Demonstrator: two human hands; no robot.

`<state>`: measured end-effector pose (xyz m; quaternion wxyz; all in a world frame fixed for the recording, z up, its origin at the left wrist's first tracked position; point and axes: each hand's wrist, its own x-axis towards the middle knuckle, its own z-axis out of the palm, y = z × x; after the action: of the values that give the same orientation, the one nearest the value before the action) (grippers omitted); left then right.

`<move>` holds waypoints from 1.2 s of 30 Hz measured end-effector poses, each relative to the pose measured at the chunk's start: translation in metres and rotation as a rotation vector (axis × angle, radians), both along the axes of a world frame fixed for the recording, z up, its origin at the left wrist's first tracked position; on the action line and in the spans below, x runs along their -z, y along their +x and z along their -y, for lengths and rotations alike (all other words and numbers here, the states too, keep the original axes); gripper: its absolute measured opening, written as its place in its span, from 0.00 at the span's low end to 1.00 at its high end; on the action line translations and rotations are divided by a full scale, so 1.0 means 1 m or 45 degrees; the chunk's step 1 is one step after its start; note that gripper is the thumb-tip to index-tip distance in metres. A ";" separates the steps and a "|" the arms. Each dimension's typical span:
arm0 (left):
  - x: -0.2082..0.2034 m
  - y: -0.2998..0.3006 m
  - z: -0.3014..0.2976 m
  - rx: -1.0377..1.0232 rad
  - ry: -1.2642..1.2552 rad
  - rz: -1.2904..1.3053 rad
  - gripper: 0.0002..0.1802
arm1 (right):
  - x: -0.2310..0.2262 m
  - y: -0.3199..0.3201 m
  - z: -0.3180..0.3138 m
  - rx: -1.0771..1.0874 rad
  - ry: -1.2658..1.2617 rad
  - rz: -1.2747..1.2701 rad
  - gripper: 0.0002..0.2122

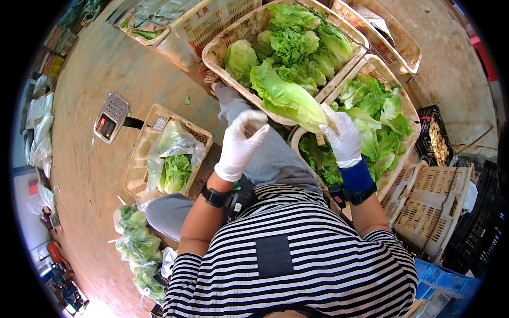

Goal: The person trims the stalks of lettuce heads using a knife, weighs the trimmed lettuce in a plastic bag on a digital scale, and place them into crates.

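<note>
My right hand (pixel 343 135), in a white glove, grips a long head of lettuce (pixel 286 95) by its pale base end. The lettuce's leaves point up and left over the rim of the large crate (pixel 214 55). Close to those fingers, a short wooden piece (pixel 320 140) sticks out; I cannot make out what it belongs to. My left hand (pixel 243 143), also gloved, is raised over my leg. Its fingers are curled and slightly blurred, a gap shows between them and the thumb, and nothing is seen in it.
Lettuce heads (pixel 297 45) fill the large crate; loose leaves (pixel 376 122) lie in the crate at right. At left, a small crate (pixel 135 164) holds bagged lettuce (pixel 175 172) beside a scale (pixel 112 117). More bagged lettuce (pixel 139 244) lies nearer. Stacked crates (pixel 429 206) stand at right.
</note>
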<state>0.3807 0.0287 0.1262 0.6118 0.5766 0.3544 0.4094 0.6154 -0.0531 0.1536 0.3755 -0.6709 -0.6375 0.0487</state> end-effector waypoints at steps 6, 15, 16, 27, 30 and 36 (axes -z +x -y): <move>-0.031 0.015 -0.005 -0.296 1.214 -0.786 0.21 | 0.002 -0.013 0.007 -0.089 -0.011 -0.024 0.20; -0.028 0.007 -0.019 -0.354 0.680 -0.283 0.06 | 0.009 0.008 0.017 -0.165 -0.041 -0.260 0.18; -0.023 0.002 -0.024 -0.392 0.453 -0.150 0.05 | 0.009 0.015 0.023 -0.159 -0.091 -0.314 0.18; -0.039 0.036 0.004 0.424 1.015 -0.304 0.12 | 0.009 0.057 0.044 0.087 -0.210 -0.886 0.23; -0.054 0.047 -0.007 0.025 0.940 -0.336 0.12 | 0.008 0.056 0.045 0.046 -0.202 -0.880 0.24; -0.048 0.056 -0.021 -0.198 1.205 -0.573 0.14 | 0.007 0.047 0.044 -0.038 -0.194 -0.866 0.24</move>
<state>0.4371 0.0499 0.1738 0.1612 0.8353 0.2951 0.4350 0.6624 -0.0967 0.1468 0.5145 -0.6330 -0.4802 0.3225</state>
